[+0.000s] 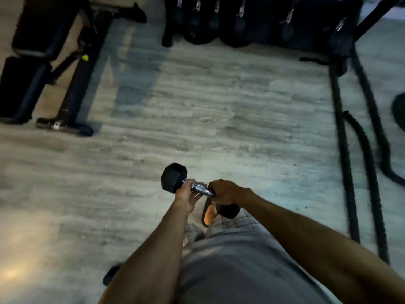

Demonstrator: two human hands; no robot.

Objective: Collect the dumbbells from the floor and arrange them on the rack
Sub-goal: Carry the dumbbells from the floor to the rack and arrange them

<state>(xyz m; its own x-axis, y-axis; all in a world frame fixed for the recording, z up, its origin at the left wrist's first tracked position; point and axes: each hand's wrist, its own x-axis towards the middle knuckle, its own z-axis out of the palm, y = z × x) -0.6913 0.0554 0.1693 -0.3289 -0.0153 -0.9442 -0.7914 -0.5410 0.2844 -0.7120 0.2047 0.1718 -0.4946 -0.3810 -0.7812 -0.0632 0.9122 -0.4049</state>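
Item: one hex dumbbell (174,177), held above the wood floor (219,106).
Grip: left hand (186,197) and right hand (225,193) both curl round its chrome handle; loaded rack (252,25) stands well ahead.

Pale plank floor (219,110), black bench (41,34), thick ropes (344,139).

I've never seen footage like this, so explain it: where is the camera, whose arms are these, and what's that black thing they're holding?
No machine here: a person wears one camera on the head, looking forward and down, so both arms are their own. The left hand and the right hand both grip the shiny handle of a black dumbbell, held above the pale wood-look floor. Ahead, at the top, stands a dark rack with more dumbbells on it. A weight bench stands upper left, and thick black ropes lie along the right. Blur hides finer detail.
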